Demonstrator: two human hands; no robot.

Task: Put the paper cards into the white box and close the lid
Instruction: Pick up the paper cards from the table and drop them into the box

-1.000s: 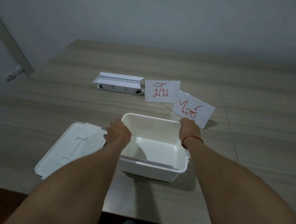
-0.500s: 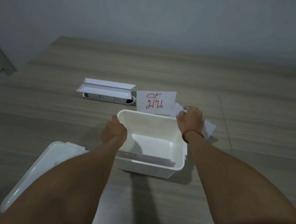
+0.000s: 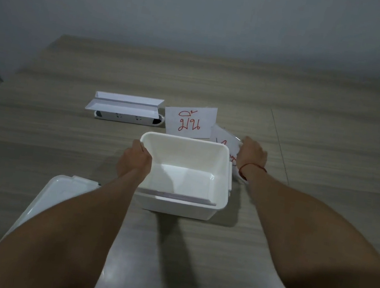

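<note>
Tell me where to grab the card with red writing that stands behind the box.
Pinch the card at its top edge, coming down from above. It stands nearly upright just behind the box, whose far wall hides its bottom edge; the top edge is free.

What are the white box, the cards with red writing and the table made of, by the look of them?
Box: probably plastic, smooth and faintly glossy, with a moulded rim and rounded corners. Cards: thin matt white paper, hand-marked in red ink. Table: wood-grain surface, likely laminate, since the grain runs very evenly with a straight seam.
</note>
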